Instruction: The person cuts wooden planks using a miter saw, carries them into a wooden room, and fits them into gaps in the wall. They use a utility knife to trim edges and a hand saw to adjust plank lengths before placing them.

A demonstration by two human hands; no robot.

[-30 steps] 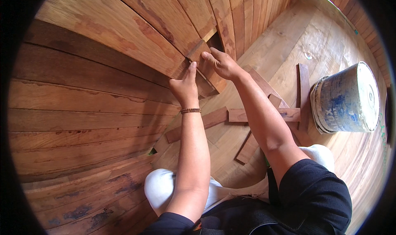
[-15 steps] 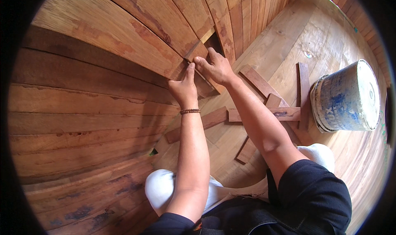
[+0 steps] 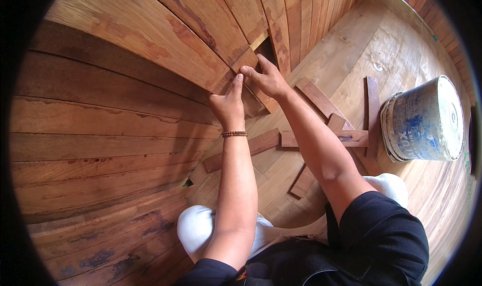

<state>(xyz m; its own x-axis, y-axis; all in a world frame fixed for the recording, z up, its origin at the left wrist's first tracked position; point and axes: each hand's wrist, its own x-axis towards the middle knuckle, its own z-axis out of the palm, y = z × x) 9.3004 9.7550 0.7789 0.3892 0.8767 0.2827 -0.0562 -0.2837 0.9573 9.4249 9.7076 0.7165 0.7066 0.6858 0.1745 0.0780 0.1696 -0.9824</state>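
Observation:
Reddish-brown wooden planks line the wall in front of me. A wide plank (image 3: 145, 45) slants down to the corner where both hands meet. My left hand (image 3: 229, 105), a beaded bracelet at its wrist, is closed at that plank's lower end, thumb pointing up and fingers mostly hidden. Close beside it, my right hand (image 3: 268, 80) grips a short wooden board (image 3: 246, 57) set in the row. Its thumb presses toward the left thumb, and the other fingers curl over the board's edge. Just above the right hand is a dark gap (image 3: 265, 47) between planks.
Several loose wood strips (image 3: 324, 138) lie crossed on the plank floor (image 3: 351, 60). To the right, a paint-stained white bucket (image 3: 422, 120) rests bottom-up. Darker horizontal boards (image 3: 100, 145) cover the wall at left. My knees in light trousers (image 3: 196, 231) are near below.
The view has shifted slightly, so the wall and hands appear a little farther right. Both hands keep nearly the same grip at the plank ends; the right thumb lies slightly differently.

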